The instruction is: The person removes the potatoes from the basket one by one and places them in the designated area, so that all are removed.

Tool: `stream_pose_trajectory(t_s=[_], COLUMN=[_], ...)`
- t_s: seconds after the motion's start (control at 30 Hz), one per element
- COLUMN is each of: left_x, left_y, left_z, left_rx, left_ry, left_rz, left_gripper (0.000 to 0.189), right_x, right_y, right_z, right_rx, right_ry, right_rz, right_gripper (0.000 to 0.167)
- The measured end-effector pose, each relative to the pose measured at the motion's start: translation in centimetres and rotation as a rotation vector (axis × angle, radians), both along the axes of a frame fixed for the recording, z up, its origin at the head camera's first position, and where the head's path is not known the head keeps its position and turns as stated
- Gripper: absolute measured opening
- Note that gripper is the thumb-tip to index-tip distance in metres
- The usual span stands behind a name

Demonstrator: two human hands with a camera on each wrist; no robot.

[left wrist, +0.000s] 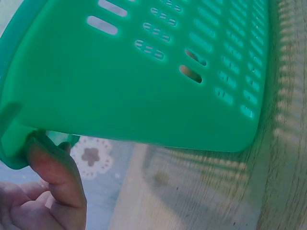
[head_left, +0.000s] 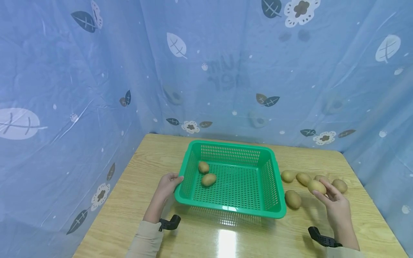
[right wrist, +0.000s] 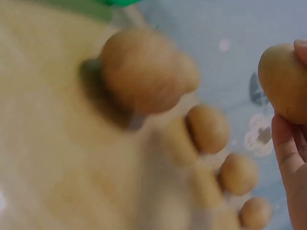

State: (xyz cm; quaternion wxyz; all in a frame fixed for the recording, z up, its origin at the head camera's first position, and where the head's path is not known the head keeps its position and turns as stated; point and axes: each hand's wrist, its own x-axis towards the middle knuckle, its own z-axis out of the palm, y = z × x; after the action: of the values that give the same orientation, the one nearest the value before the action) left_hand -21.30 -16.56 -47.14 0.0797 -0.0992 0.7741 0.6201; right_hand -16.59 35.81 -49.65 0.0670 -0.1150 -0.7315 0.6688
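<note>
A green plastic basket [head_left: 230, 211] with slotted walls stands on the wooden table. Two potatoes [head_left: 209, 180] lie inside it, toward its left end. My left hand [head_left: 166, 185] grips the basket's left rim; in the left wrist view the fingers [left wrist: 57, 167] are hooked at the rim's edge. To the right of the basket, my right hand [head_left: 337, 206] pinches a potato [head_left: 316, 187] between thumb and fingers, raised over the table. The right wrist view shows that held potato [right wrist: 284, 81] at its right edge.
Several loose potatoes [head_left: 293, 199] lie on the table [head_left: 116, 215] right of the basket, one close to its right wall. A blue patterned curtain [head_left: 219, 71] hangs behind and along both sides of the table. Each wrist wears a black camera mount [head_left: 322, 239].
</note>
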Motion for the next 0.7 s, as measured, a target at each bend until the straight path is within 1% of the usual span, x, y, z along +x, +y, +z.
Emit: stream_pose_trajectory(t_s=[0.1, 0.17, 0.27, 0.37, 0.4, 0.47, 0.53, 0.7], left_x=[-0.1, -0.2, -0.3, -0.2, -0.2, -0.1, -0.1, 0.0], left_y=[0.0, 0.0, -0.1, -0.1, 0.0, 0.0, 0.0, 0.1], left_z=[-0.1, -0.3, -0.3, -0.3, -0.3, -0.2, -0.2, -0.1], left_rx=[0.000, -0.001, 0.001, 0.001, 0.000, -0.004, -0.011, -0.010], left_ry=[-0.004, -0.005, -0.006, -0.001, 0.001, 0.007, 0.010, 0.015], left_rz=[0.000, -0.003, -0.004, -0.004, -0.004, -0.002, 0.000, 0.008], left_gripper=[0.037, 0.037, 0.038, 0.039, 0.038, 0.038, 0.037, 0.035], right_x=[0.4, 0.5, 0.4, 0.2, 0.1, -0.1, -0.2, -0.3], right_y=[0.3, 0.5, 0.7, 0.7, 0.7, 0.6, 0.5, 0.2], right_z=[-1.1, -1.8, -2.6, -3.1, -3.2, -3.4, -3.6, -4.1], right_rx=[0.083, 0.121, 0.214, 0.311, 0.323, 0.317, 0.273, 0.226], right_ry=[-0.095, -0.132, -0.196, -0.269, -0.286, -0.307, -0.311, -0.292], right_rz=[-0.018, -0.010, 0.016, 0.032, 0.034, 0.036, 0.031, 0.010], right_gripper=[0.067, 0.069, 0.072, 0.076, 0.077, 0.079, 0.081, 0.081])
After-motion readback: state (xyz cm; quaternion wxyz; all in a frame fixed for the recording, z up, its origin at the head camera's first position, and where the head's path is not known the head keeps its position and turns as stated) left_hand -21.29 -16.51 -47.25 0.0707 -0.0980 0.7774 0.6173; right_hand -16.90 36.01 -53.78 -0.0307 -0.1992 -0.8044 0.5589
